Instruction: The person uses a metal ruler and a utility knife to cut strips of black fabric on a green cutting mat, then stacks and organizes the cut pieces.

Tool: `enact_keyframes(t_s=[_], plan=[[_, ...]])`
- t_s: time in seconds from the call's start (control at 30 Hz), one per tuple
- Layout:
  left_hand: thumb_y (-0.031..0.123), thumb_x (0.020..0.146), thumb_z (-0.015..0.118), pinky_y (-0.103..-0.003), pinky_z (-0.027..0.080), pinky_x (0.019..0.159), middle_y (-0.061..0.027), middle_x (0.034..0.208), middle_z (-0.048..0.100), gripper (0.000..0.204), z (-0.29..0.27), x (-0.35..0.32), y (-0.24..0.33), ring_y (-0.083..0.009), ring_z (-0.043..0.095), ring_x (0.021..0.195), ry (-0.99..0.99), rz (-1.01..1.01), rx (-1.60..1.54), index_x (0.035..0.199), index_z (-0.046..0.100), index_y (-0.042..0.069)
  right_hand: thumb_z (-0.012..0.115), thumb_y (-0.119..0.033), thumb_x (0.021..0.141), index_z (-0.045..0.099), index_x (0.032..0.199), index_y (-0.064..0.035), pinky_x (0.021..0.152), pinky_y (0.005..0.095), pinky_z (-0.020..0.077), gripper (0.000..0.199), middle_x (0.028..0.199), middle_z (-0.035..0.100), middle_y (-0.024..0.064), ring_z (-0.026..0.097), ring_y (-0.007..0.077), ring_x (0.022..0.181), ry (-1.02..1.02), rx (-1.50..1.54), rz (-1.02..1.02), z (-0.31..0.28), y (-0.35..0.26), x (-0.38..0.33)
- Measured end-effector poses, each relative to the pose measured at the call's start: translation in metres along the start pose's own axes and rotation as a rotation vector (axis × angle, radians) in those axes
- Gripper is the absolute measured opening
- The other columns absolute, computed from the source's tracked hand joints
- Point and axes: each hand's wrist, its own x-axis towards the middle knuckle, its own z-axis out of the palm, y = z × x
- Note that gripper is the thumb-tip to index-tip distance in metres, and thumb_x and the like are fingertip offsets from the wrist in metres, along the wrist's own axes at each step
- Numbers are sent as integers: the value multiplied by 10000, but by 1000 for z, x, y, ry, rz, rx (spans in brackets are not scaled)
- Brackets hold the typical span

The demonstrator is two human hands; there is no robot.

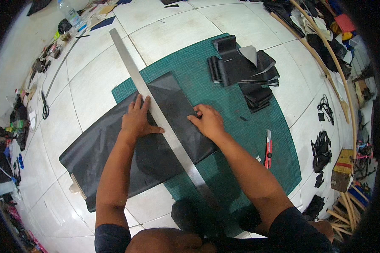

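A black sheet of material [109,139], apparently folded in layers, lies partly on a green cutting mat [223,173] and partly on the tiles. Across it slants a long metal ruler [173,141]. My left hand [135,120] lies spread on the sheet, fingertips and thumb pressing along the ruler's left edge. At the sheet's right edge, my right hand [207,121] has its fingers curled, thumb and forefinger closed at the border. A red utility knife [269,149] rests on the mat right of my right forearm. Several cut black strips [240,69] are piled at the mat's far right.
A clip [77,187] is at the sheet's lower left edge. Scissors [45,105] lie on the left floor, with a plastic bottle [69,12] farther back. Along the right are wooden poles [325,76], black scraps [321,152] and a yellow-and-red box [343,168].
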Motion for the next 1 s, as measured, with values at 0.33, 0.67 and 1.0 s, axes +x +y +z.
enact_keyframes(t_s=[0.33,0.67,1.0], plan=[[558,391,957,-542,459,1077,-166,1625,214,1395,-14,1,14,-428,327,1435,-65,-42,23,1564,273,237,806,-327,778,710,979,-55,783,460,530,352,901,719,164,681,364,905,-132,73,-64,-7,17,16],[566,355,957,-550,462,1071,-175,1604,253,1384,-11,4,10,-437,359,1408,-40,-8,3,1549,306,308,764,-298,825,716,949,-39,787,492,519,291,931,706,197,671,384,886,-273,-23,-205,-32,12,34],[540,362,964,-547,464,1066,-203,1584,271,1347,-8,6,4,-443,370,1396,-6,26,-16,1536,348,303,783,-367,842,600,1090,-24,702,424,532,460,933,641,165,659,285,828,-341,14,22,-27,-3,-162]])
